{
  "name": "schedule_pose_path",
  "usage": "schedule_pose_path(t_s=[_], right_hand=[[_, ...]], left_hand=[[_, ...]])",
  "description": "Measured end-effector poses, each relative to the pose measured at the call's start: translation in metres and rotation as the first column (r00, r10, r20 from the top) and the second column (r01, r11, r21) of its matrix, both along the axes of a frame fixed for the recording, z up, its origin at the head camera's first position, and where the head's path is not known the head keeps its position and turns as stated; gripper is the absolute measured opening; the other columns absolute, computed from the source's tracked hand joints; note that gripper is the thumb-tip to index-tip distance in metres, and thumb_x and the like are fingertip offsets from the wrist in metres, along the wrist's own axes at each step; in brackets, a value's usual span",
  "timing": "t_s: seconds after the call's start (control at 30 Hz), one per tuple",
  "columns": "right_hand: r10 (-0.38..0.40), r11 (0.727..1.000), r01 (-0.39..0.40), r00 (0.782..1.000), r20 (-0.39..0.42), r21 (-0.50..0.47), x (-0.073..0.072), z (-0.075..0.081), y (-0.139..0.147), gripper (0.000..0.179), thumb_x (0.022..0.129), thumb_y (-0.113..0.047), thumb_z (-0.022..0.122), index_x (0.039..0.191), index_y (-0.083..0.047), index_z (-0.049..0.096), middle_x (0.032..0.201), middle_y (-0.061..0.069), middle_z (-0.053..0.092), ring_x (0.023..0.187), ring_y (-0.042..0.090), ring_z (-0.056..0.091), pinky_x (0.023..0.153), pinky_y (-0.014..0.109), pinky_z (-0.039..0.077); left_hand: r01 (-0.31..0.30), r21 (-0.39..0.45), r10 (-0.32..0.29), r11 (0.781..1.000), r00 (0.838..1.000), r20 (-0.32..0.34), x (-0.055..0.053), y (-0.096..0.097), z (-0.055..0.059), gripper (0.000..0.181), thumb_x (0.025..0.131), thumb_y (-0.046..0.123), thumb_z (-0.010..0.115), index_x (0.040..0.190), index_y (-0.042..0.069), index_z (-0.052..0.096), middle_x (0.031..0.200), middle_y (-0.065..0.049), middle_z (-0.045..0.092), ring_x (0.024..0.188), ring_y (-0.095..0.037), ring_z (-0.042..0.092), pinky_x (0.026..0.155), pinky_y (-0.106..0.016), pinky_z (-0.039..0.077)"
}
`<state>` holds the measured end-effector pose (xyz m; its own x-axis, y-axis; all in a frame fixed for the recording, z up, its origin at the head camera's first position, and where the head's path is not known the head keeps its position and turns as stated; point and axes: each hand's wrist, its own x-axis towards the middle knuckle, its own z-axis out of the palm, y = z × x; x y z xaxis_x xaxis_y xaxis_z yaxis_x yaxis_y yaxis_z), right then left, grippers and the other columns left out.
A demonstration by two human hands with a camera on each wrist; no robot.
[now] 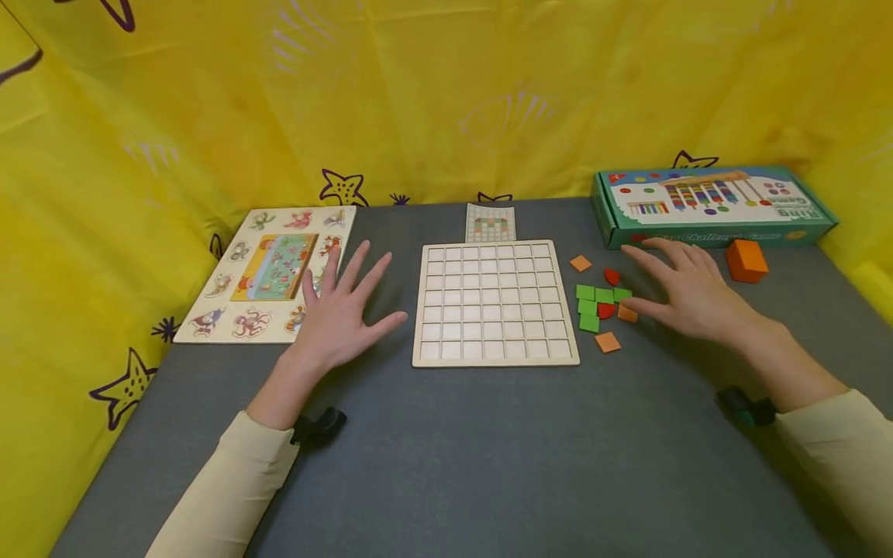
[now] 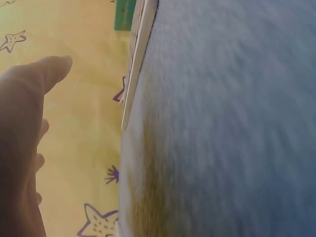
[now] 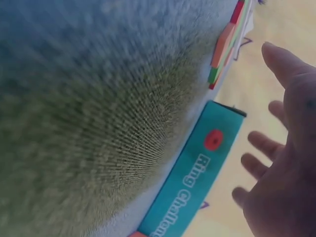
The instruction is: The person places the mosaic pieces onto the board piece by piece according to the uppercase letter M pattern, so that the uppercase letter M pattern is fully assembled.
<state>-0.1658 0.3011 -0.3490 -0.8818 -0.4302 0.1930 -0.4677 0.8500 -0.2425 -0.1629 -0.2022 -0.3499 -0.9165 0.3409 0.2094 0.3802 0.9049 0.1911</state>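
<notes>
A square wooden grid board (image 1: 497, 304) lies flat in the middle of the table, its cells bare. Just behind it is a small pattern card (image 1: 491, 223). Right of the board lie several green square tiles (image 1: 589, 307), orange tiles (image 1: 608, 342) and red pieces (image 1: 611, 276). My left hand (image 1: 338, 314) hovers with fingers spread between the board and a sea-animal puzzle, holding nothing. My right hand (image 1: 694, 294) is held above the table beside the tiles, fingers apart and nothing in them. In the right wrist view its fingers (image 3: 264, 144) are loosely extended.
The sea-animal puzzle board (image 1: 209, 318) lies at the left. At the back right stands a green Ring Challenge game box (image 1: 711, 236), with an orange block (image 1: 746, 261) before it. A yellow cloth (image 1: 432, 101) hangs behind the grey table (image 1: 474, 457).
</notes>
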Motion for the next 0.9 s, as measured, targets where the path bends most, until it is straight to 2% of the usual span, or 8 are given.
schedule_pose_path(t_s=[0.17, 0.3, 0.43, 0.6, 0.77, 0.9], right_hand=[[0.005, 0.998, 0.000, 0.997, 0.077, -0.055, -0.014, 0.001, -0.001, 0.070, 0.091, -0.026, 0.077, 0.150, -0.007, 0.045, 0.147, 0.026, 0.037, 0.131, 0.052, 0.030, 0.104, 0.070, 0.022], [0.008, 0.996, 0.005, 0.988, 0.153, -0.086, -0.024, 0.002, -0.004, 0.064, 0.094, -0.026, 0.075, 0.148, -0.005, 0.048, 0.145, 0.027, 0.038, 0.129, 0.049, 0.033, 0.103, 0.068, 0.027], [0.026, 0.994, -0.002, 0.975, 0.219, -0.110, -0.032, 0.002, -0.007, 0.059, 0.096, -0.024, 0.073, 0.146, -0.004, 0.050, 0.142, 0.026, 0.042, 0.126, 0.046, 0.038, 0.104, 0.065, 0.030], [0.053, 0.993, -0.025, 0.968, 0.246, -0.117, -0.045, 0.000, -0.008, 0.053, 0.096, -0.020, 0.073, 0.142, 0.000, 0.055, 0.133, 0.025, 0.052, 0.120, 0.042, 0.048, 0.102, 0.061, 0.036], [0.069, 0.993, -0.039, 0.958, 0.279, -0.114, -0.056, -0.001, -0.006, 0.049, 0.095, -0.017, 0.074, 0.137, 0.001, 0.058, 0.121, 0.019, 0.059, 0.106, 0.034, 0.057, 0.094, 0.055, 0.044], [0.073, 0.992, -0.040, 0.953, 0.295, -0.118, -0.062, -0.002, -0.002, 0.045, 0.095, -0.016, 0.074, 0.135, -0.001, 0.062, 0.113, 0.012, 0.061, 0.098, 0.027, 0.058, 0.087, 0.049, 0.046]], left_hand=[[0.079, 0.062, -0.080, 0.995, 0.997, 0.007, -0.011, 0.007, -0.005, 0.087, 0.091, 0.065, 0.060, 0.162, 0.033, 0.024, 0.170, 0.000, 0.005, 0.153, -0.032, -0.010, 0.108, -0.075, -0.001], [0.161, 0.109, -0.164, 0.981, 0.986, 0.013, -0.020, 0.010, -0.011, 0.086, 0.091, 0.059, 0.065, 0.162, 0.030, 0.027, 0.169, -0.001, 0.006, 0.152, -0.035, -0.006, 0.108, -0.075, 0.003], [0.241, 0.164, -0.251, 0.957, 0.967, 0.047, -0.029, 0.012, -0.018, 0.087, 0.090, 0.055, 0.070, 0.162, 0.025, 0.029, 0.169, -0.004, 0.010, 0.152, -0.039, 0.001, 0.109, -0.074, 0.005], [0.310, 0.199, -0.335, 0.930, 0.936, 0.106, -0.040, 0.012, -0.027, 0.087, 0.089, 0.054, 0.071, 0.160, 0.021, 0.033, 0.168, -0.004, 0.015, 0.150, -0.043, 0.008, 0.109, -0.073, 0.007], [0.347, 0.214, -0.382, 0.913, 0.912, 0.150, -0.045, 0.011, -0.033, 0.086, 0.087, 0.056, 0.071, 0.159, 0.023, 0.036, 0.167, -0.003, 0.019, 0.150, -0.042, 0.009, 0.110, -0.072, 0.004], [0.366, 0.212, -0.404, 0.906, 0.897, 0.179, -0.047, 0.011, -0.035, 0.084, 0.087, 0.057, 0.071, 0.158, 0.023, 0.040, 0.166, -0.004, 0.021, 0.150, -0.042, 0.009, 0.111, -0.072, 0.002]])
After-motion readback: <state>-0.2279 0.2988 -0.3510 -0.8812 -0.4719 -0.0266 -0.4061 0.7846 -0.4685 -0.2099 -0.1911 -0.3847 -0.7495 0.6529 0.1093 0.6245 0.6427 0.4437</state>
